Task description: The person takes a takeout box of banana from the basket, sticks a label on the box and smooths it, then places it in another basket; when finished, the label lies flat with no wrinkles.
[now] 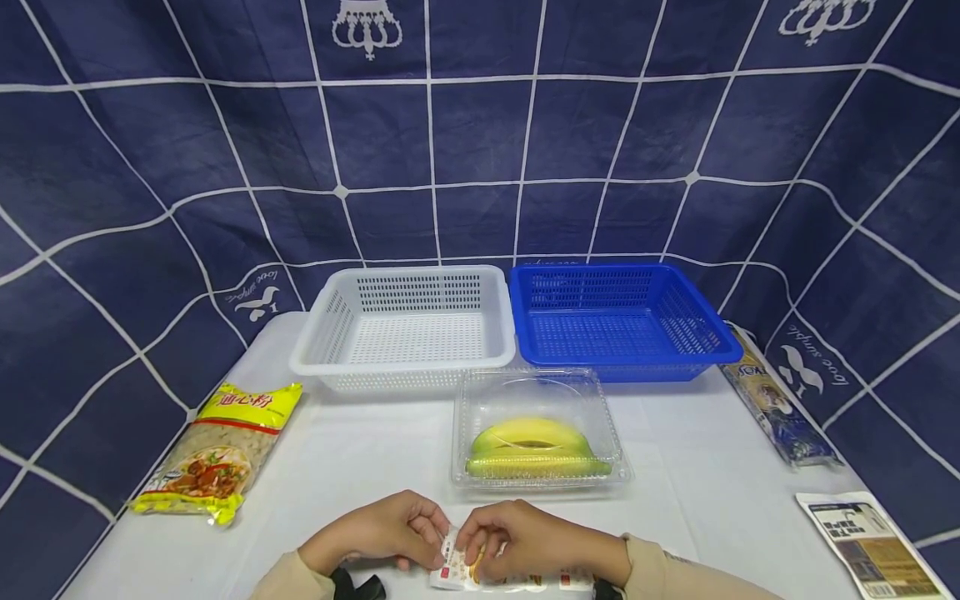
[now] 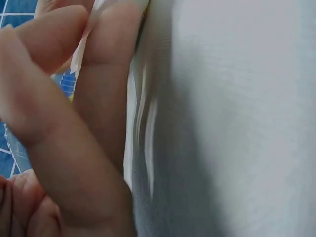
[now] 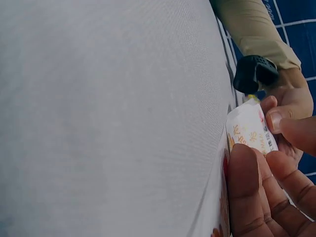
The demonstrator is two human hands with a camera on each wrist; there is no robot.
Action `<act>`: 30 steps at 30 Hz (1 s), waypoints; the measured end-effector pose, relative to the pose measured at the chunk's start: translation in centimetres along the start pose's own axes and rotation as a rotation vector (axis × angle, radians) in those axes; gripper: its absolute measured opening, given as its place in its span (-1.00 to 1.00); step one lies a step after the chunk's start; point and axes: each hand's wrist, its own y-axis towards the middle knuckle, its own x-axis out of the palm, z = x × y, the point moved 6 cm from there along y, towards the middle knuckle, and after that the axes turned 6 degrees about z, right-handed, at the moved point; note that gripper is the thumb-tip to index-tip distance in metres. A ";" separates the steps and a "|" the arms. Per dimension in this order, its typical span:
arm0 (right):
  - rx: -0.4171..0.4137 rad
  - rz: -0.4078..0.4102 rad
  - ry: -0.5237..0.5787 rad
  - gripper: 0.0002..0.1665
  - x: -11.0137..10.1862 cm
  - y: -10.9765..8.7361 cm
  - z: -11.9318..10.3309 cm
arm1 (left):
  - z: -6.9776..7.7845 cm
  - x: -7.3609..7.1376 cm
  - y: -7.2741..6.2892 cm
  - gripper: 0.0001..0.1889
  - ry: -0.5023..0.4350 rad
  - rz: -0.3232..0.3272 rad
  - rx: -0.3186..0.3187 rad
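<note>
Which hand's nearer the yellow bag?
Left. The left hand is to the right of the yellow bag and closer to the person, not touching it; the right hand is farther right, beyond the left one.

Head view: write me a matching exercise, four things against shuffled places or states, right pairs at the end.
Things
1. packet
2. blue basket
3. clear box
4. yellow-ended bag

Places or states
A. right of white basket
B. at far left of table
C. held by left hand and right hand
D. containing a green-and-yellow item

Pairs: 1-C; 2-A; 3-D; 4-B
</note>
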 end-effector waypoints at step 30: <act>0.034 0.067 -0.107 -0.84 0.3 0.5 -0.1 | 0.9 1.1 0.2 -0.77 -0.039 -0.022 0.087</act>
